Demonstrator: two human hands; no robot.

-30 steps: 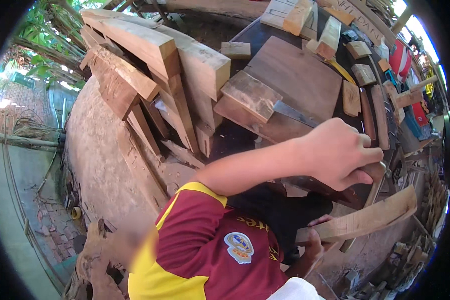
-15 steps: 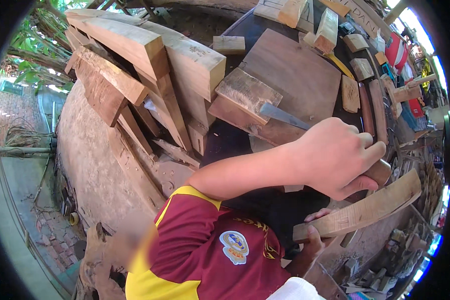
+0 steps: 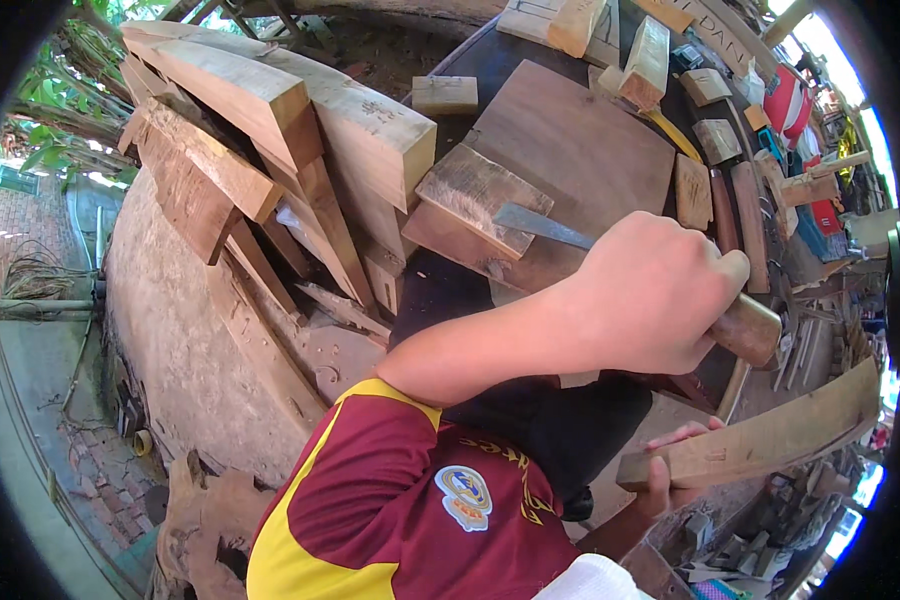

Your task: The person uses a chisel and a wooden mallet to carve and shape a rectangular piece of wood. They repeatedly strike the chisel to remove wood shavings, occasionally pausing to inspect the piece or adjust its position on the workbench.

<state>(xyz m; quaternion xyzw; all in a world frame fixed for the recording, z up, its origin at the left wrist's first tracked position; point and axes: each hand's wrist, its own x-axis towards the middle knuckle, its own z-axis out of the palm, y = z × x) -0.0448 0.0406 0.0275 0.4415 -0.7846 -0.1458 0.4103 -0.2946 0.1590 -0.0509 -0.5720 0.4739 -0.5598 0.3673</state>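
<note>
Over a dark worktop (image 3: 450, 290) crowded with wood offcuts, the left hand (image 3: 660, 295) had its fingers closed round a wooden-handled chisel (image 3: 745, 328), while the right hand (image 3: 670, 465) gripped a curved wooden strip (image 3: 770, 435), seemingly uncut so far.

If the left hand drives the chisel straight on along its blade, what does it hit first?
Most likely the small weathered wood block: the blade tip of the chisel in the left hand already sits at its edge. Depth is unclear; the wide dark board lies beneath.
</note>
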